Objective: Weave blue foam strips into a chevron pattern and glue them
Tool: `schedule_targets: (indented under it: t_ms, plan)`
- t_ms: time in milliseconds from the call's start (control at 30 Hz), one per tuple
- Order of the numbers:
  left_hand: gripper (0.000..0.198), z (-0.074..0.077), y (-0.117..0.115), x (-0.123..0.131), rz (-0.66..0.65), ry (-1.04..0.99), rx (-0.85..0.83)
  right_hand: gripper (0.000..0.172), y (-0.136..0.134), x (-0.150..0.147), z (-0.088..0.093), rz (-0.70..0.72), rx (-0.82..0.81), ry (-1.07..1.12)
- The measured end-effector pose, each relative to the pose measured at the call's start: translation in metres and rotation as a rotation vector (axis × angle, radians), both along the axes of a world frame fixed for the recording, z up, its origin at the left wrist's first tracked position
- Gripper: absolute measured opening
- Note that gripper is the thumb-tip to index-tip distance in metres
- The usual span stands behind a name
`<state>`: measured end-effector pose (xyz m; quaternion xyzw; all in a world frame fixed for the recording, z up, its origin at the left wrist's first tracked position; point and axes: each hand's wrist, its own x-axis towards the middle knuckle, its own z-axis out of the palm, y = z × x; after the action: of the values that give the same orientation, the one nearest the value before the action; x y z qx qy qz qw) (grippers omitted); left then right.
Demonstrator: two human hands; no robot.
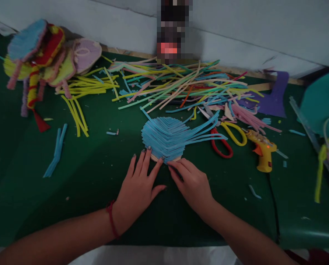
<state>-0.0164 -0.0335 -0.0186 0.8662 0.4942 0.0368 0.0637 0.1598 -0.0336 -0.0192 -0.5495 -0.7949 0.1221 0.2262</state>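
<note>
A round blue piece [165, 136] lies on the green table, covered in blue pipe cleaners laid in a V pattern over a pale base. Several long blue ends [205, 130] stick out to its right. My left hand [142, 176] rests with spread fingers, fingertips pressing on the piece's lower left edge. At the bottom edge my right hand [192, 180] is closed in a pinch, with the blue pipe cleaner's tip at its fingertips; the exact grip is partly hidden.
Loose coloured pipe cleaners [178, 81] heap along the back. Scissors [222, 138] and a yellow glue gun [263, 151] with a lit red light lie right. Finished fans [53, 51] stack at back left. Purple sheet [275, 99] lies back right. Blue pieces [56, 151] lie left.
</note>
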Motion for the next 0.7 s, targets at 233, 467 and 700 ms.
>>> schedule_targets:
  t_ms: [233, 467, 700]
  plan:
    - [0.063, 0.000, 0.000, 0.000, 0.002, -0.006, 0.004, 0.019, 0.001, 0.000, 0.001, -0.001, 0.017, -0.013]
    - [0.063, -0.001, -0.001, 0.000, 0.002, -0.012, -0.006, 0.020, 0.001, 0.000, 0.002, 0.027, 0.042, -0.024]
    - [0.063, 0.001, 0.000, 0.000, 0.002, 0.012, -0.006, 0.019, 0.013, 0.005, 0.011, 0.120, 0.014, -0.141]
